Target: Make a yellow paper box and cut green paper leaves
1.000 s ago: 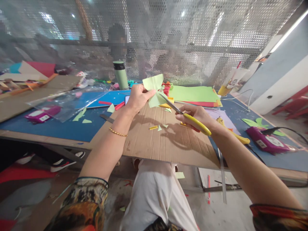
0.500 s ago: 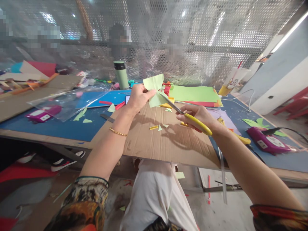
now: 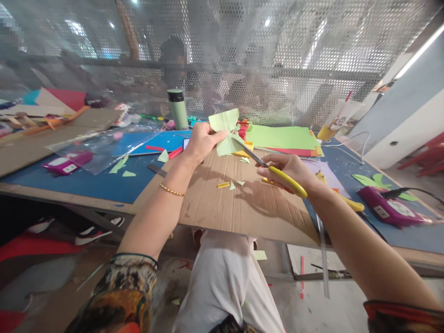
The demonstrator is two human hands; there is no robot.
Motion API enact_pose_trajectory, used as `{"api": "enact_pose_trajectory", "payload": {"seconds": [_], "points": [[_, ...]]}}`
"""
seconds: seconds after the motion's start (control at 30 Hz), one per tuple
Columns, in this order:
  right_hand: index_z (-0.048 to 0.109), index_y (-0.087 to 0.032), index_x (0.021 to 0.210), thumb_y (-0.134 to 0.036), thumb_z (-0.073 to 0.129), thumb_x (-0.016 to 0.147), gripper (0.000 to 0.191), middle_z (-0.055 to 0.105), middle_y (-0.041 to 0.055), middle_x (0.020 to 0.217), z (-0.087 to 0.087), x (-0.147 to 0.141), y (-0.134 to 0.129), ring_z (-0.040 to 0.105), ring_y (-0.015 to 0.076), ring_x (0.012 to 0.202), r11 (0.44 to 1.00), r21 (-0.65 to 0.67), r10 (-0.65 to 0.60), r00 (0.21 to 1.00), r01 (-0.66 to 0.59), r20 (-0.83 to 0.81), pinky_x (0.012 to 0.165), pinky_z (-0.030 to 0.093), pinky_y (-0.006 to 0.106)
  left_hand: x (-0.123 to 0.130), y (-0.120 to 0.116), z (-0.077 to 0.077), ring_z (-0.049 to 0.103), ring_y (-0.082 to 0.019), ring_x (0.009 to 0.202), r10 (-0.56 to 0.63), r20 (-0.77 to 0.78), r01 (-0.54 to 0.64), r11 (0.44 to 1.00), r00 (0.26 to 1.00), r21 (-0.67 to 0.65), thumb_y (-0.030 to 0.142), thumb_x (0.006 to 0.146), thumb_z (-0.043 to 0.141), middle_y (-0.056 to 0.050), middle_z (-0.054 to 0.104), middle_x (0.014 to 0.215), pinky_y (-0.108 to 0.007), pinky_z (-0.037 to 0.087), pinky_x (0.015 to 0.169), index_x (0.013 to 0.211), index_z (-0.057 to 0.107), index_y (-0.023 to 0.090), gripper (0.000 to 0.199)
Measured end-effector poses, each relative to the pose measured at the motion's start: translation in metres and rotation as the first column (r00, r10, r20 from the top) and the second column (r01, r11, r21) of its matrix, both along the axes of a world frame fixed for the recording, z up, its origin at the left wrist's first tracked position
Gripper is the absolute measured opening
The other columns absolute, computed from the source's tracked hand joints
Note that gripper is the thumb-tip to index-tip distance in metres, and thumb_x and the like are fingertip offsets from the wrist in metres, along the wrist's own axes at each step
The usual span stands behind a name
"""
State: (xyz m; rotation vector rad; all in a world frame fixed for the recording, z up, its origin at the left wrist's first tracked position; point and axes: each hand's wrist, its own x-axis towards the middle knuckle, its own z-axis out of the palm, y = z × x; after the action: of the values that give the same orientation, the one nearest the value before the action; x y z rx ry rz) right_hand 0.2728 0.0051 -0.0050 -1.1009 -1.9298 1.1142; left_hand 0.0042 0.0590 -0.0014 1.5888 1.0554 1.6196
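Note:
Pinched between thumb and fingers of my left hand (image 3: 203, 143) is a pale green piece of paper (image 3: 224, 121), raised above the cardboard sheet (image 3: 222, 208). Its outline is notched, with one part above my thumb and another below. My right hand (image 3: 289, 170) is closed on yellow-handled scissors (image 3: 284, 180). The blades point up and left, their tips at the paper's lower part; whether they bite into it I cannot tell. Small green paper scraps (image 3: 232, 186) and a short yellow strip (image 3: 224, 185) lie on the cardboard below.
A green bottle (image 3: 178, 111) stands behind my left hand. Bright green sheets (image 3: 280, 138) lie at the back right, near a cup (image 3: 333, 121) with a straw. Purple power sockets (image 3: 390, 206) with a cable sit at the right; a yellow-handled tool (image 3: 354, 203) lies beside my right forearm.
The whole view has shifted slightly, with everything a little lower and further right. Both hands, the paper and the scissors keep nearly the same positions relative to each other.

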Motion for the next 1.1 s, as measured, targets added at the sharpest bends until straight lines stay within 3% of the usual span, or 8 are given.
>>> {"api": "enact_pose_trajectory", "payload": {"seconds": [0.43,0.7,1.1], "points": [[0.077,-0.018,0.096,-0.061,0.096,0.075,0.052,0.050,-0.0079,0.053,-0.001,-0.002,-0.002,0.039,0.0063,0.044,0.999,0.032,-0.026,1.000,0.026,-0.004,0.042,0.026,0.023,-0.001,-0.002,-0.001,0.047,-0.010,0.053,-0.034,-0.050,0.033,0.999,0.998,-0.009,0.016,0.079,0.082,-0.002,0.061,0.061,-0.025,0.037,0.045,0.072,0.073,0.016,0.012],[0.083,-0.016,0.096,-0.068,0.096,0.069,0.060,0.046,-0.0078,0.052,-0.016,0.004,0.015,0.037,0.0071,0.044,0.995,0.100,-0.023,1.000,0.023,-0.003,0.042,0.024,0.024,-0.001,-0.002,0.000,0.050,-0.011,0.052,-0.056,-0.053,0.055,0.998,0.997,-0.024,0.015,0.080,0.084,-0.003,0.060,0.061,-0.026,0.039,0.046,0.073,0.072,0.015,0.014],[0.084,-0.017,0.091,-0.069,0.097,0.067,0.059,0.045,-0.0070,0.052,-0.013,0.004,0.014,0.036,0.0079,0.047,0.986,0.162,-0.036,0.999,0.032,0.024,0.045,0.020,0.026,0.000,0.003,-0.007,0.054,-0.012,0.051,0.012,-0.076,-0.014,0.999,0.997,-0.030,0.013,0.082,0.087,-0.003,0.063,0.062,-0.026,0.040,0.046,0.081,0.075,0.013,0.011]]}}
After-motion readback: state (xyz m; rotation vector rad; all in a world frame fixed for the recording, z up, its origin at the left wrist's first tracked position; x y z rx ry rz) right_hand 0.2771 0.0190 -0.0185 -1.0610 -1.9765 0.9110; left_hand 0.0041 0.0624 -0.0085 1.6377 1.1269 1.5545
